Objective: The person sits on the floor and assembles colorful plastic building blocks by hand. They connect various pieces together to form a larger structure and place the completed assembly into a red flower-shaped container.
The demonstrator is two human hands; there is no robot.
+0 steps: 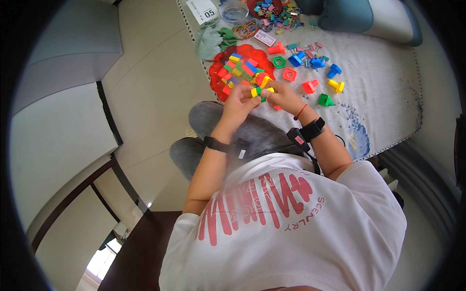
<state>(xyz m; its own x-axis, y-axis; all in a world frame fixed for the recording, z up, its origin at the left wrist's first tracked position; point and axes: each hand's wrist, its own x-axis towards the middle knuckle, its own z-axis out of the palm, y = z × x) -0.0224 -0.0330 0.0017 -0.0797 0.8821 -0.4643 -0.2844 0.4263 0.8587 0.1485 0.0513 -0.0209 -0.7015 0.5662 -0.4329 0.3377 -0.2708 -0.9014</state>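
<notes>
My left hand [238, 103] and my right hand [285, 98] meet just over the near edge of a red scalloped tray [213, 76]. Between my fingertips are small toy building blocks. A yellow block [254, 92] with green beside it sits at my left fingers, which are closed on it. My right fingers pinch another yellow block [270, 90]. Whether the pieces are joined cannot be made out. In the tray lies a heap of red, green, blue and yellow building blocks [236, 71].
Right of the tray lie big plastic bolts, such as a yellow bolt [336, 86], and nuts, including a green nut [278, 62]. Farther back are binder clips [286, 14], rubber bands [245, 30], a clear bowl [234, 12] and a green cloth [213, 40]. A cushion [369, 19] rests at the far right.
</notes>
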